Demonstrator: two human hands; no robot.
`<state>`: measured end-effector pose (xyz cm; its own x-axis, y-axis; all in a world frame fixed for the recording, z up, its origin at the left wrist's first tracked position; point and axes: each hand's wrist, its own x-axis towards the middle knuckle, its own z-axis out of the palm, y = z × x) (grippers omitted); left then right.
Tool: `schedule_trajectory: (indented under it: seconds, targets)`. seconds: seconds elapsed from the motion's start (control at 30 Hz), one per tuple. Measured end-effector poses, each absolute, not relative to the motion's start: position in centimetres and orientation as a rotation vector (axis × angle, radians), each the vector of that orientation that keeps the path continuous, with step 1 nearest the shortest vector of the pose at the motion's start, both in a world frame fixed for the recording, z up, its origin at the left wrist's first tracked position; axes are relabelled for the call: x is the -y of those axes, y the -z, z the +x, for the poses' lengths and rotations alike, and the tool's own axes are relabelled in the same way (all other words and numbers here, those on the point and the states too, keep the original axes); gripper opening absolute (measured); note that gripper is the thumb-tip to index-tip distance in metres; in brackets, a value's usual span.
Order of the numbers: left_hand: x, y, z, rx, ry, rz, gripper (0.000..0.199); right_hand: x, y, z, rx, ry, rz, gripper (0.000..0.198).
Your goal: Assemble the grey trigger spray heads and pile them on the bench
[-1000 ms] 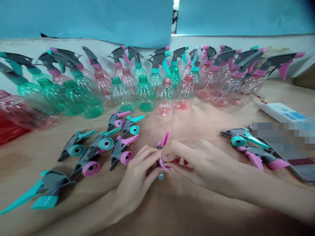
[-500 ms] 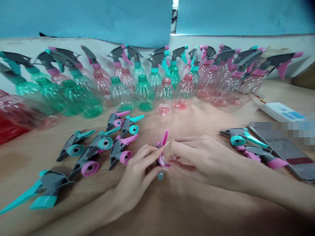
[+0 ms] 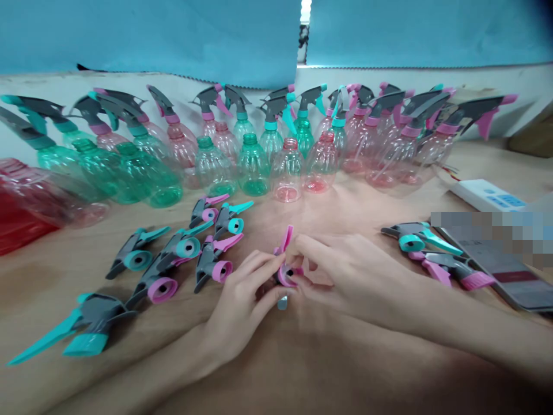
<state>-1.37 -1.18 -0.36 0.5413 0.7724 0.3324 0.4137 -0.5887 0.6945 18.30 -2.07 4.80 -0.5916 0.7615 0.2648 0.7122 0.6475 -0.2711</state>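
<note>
In the middle of the table, a grey trigger spray head with a pink trigger and pink collar (image 3: 285,275) lies between my two hands. My left hand (image 3: 246,288) is closed around its grey body from the left, and the collar opening faces me. From the right, the bent fingers of my right hand (image 3: 341,268) are closed at the collar's rim; the thumb touches its edge. Whether these fingers also hold a small part is hidden. A small grey piece (image 3: 282,302) shows just below the collar, under my left thumb.
Several loose spray heads (image 3: 162,288) lie to the left. A turquoise one (image 3: 410,242) and a pink one (image 3: 477,280) lie right, beside a phone (image 3: 514,276) and a white box (image 3: 488,196). Bottles stand behind, some open-necked (image 3: 287,173), others with spray heads (image 3: 444,129).
My right fingers have drawn back a little from the collar, and its dark opening now shows. My left hand keeps its hold. The whole view has shifted slightly.
</note>
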Motion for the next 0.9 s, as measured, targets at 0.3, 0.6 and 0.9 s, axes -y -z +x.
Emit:
schedule_trajectory:
  seconds: [0.3, 0.6, 0.9]
  targets:
    - [2.7, -1.6, -1.9, -0.939, -1.073, 2.519, 0.025, 3.9, -6.6, 18.7, 2.448, -0.350, -1.105, 0.014]
    - [-0.1, -6.1, -8.0, -1.573, -0.957, 2.673, 0.025, 4.6, -6.4, 19.3, 2.404, -0.306, -1.143, 0.021]
    - [-3.4, -5.2, -8.4, -1.637, -0.658, 2.800, 0.033, 5.0, -5.7, 19.5, 2.476, -0.194, -1.284, 0.021]
